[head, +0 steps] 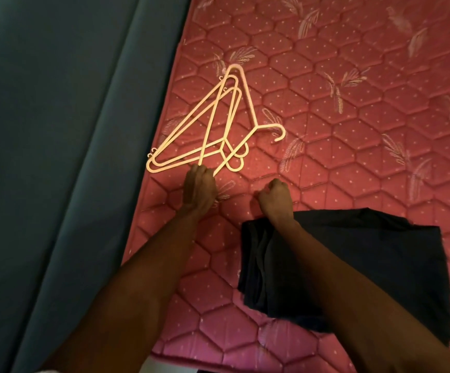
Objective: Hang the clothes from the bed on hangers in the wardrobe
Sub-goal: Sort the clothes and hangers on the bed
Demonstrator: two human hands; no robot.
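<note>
Head view: our left hand (199, 188) grips one hanger (218, 125) off the pile; right hand (275, 196) curled, holding nothing, beside folded dark clothes (352, 265). We should lift it clear, untangling hooks.

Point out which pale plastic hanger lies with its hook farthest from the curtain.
The topmost pale plastic hanger: its hook juts right, clear of the pile.

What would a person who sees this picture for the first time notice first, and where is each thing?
The eye goes first to the pale plastic hangers, a tangled pile on the pink quilted mattress near its left edge. The left hand grips the near end of one hanger, while the right hand is curled just beside it, holding nothing visible. A folded dark garment lies under the right forearm, and a blue-grey curtain fills the left side.
</note>
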